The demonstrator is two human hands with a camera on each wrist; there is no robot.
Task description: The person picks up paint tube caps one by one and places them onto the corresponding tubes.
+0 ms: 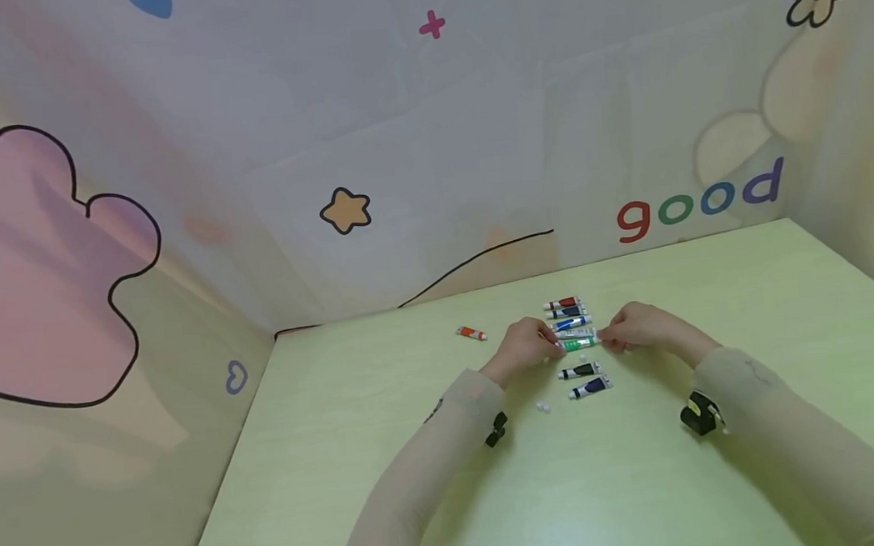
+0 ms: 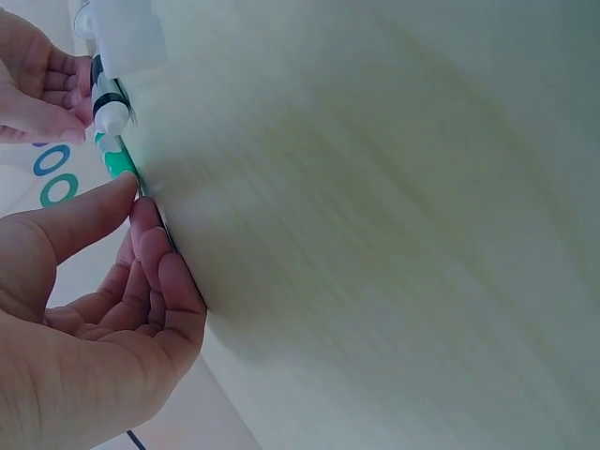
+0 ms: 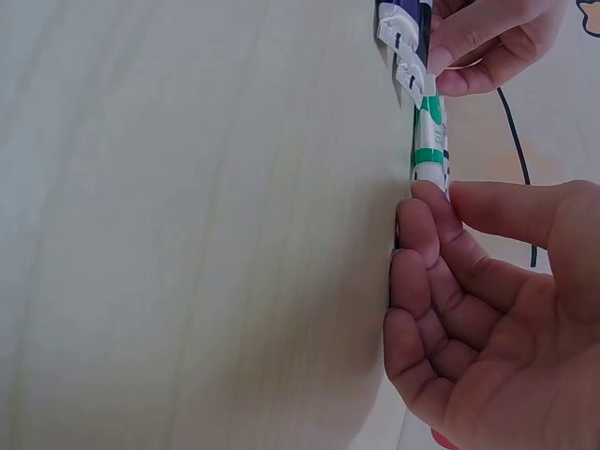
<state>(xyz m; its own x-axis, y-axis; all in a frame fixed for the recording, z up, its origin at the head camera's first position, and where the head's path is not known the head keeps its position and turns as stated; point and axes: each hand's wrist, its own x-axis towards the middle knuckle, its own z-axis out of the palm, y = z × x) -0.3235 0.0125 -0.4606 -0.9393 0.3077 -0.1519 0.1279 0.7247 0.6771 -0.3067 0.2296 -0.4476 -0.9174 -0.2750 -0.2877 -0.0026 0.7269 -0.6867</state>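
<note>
My left hand [image 1: 523, 349] pinches one end of a green paint tube [image 1: 580, 344] between thumb and fingers. At the tube's other end, the thumb and forefinger of my right hand [image 1: 638, 327] pinch it, with the other fingers curled low by the tabletop in the right wrist view. The green tube lies crosswise, close to a white tube [image 1: 576, 333]. Behind that come a blue tube [image 1: 571, 324], a dark blue tube [image 1: 565, 312] and a red tube [image 1: 561, 303]. Nearer to me lie a dark green tube [image 1: 581, 370] and a purple tube [image 1: 591, 387].
An orange tube [image 1: 472, 333] lies apart, to the left of my left hand. Small white pieces [image 1: 543, 407] sit in front of the tubes, and another white piece [image 1: 582, 357] is just below the green tube. A printed cloth backdrop [image 1: 439, 181] borders the light table [image 1: 327, 447].
</note>
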